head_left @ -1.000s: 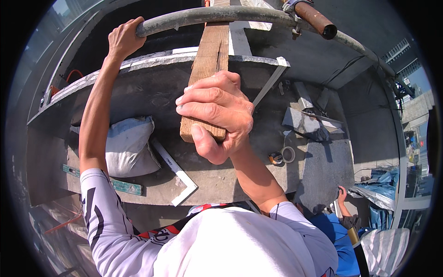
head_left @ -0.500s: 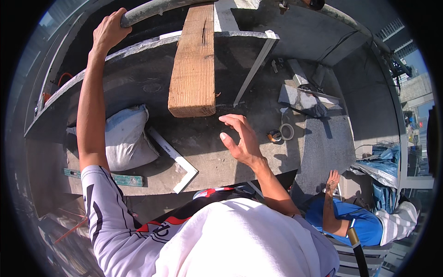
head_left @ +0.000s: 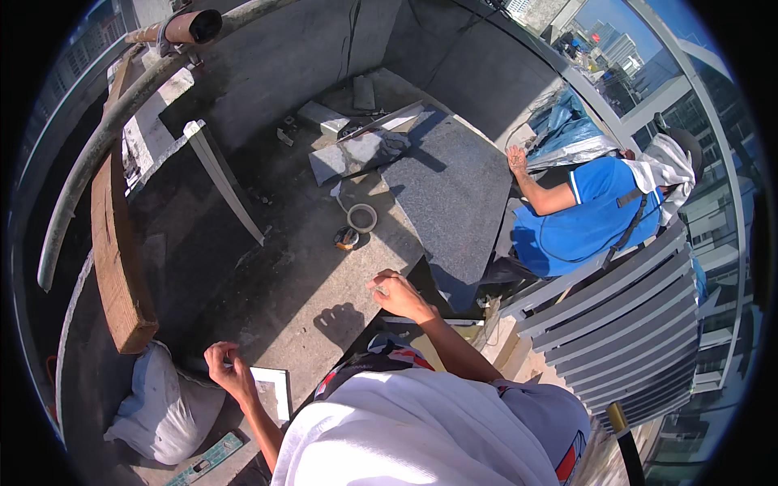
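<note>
My left hand (head_left: 229,368) is in the air with loosely bent fingers and nothing in them, beside a white angled piece (head_left: 282,398) and a stuffed white sack (head_left: 166,409). My right hand (head_left: 393,293) hangs above the ledge (head_left: 308,344), its fingers curved and apart, empty, casting a shadow there. A tape roll (head_left: 361,219) and a small orange-and-black item (head_left: 347,239) lie beyond it. The wooden beam (head_left: 121,267) and a curved grey metal pipe (head_left: 81,186) stand at my left, neither touched by my hands. A green spirit level (head_left: 207,460) lies near the bottom edge.
A co-worker (head_left: 592,211) in a blue shirt crouches at right, hand raised beside a dark granite slab (head_left: 450,194). Grey slats (head_left: 616,324), blue sheeting (head_left: 567,130) and a glazed railing (head_left: 729,227) border that side. Stone offcuts (head_left: 348,158) lie at the back.
My left hand has let go of the pipe and come down; my right hand, earlier gripping the beam, is now off it. The view has swung right and the co-worker shows more fully.
</note>
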A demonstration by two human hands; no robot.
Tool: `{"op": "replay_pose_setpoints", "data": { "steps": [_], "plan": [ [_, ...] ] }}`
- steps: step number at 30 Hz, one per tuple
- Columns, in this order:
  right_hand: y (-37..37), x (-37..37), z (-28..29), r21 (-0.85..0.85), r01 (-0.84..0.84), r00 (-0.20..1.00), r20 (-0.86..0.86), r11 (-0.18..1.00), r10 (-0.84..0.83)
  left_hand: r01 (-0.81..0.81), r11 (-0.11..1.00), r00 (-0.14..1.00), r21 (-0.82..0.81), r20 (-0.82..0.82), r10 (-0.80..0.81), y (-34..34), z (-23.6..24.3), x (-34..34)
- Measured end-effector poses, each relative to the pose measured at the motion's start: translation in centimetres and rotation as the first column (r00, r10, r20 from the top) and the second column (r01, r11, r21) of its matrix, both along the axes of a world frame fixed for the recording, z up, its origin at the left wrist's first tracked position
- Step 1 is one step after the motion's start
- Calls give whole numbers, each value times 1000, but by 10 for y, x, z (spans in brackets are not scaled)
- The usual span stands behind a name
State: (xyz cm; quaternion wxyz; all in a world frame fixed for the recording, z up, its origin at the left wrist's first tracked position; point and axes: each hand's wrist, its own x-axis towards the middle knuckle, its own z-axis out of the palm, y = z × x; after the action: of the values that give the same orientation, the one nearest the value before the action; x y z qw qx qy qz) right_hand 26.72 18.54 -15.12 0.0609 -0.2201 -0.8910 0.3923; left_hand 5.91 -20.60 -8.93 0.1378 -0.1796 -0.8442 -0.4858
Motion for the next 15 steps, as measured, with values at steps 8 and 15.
{"op": "replay_pose_setpoints", "data": {
  "steps": [8,15],
  "plan": [
    [134,37,-33,274,233,919,250,933,-303,339,916,921,-216,277,-275,77,-58,121],
    [138,77,-67,241,50,850,498,969,-168,369,861,909,-350,329,-256,104,-78,113]
  ]
}}
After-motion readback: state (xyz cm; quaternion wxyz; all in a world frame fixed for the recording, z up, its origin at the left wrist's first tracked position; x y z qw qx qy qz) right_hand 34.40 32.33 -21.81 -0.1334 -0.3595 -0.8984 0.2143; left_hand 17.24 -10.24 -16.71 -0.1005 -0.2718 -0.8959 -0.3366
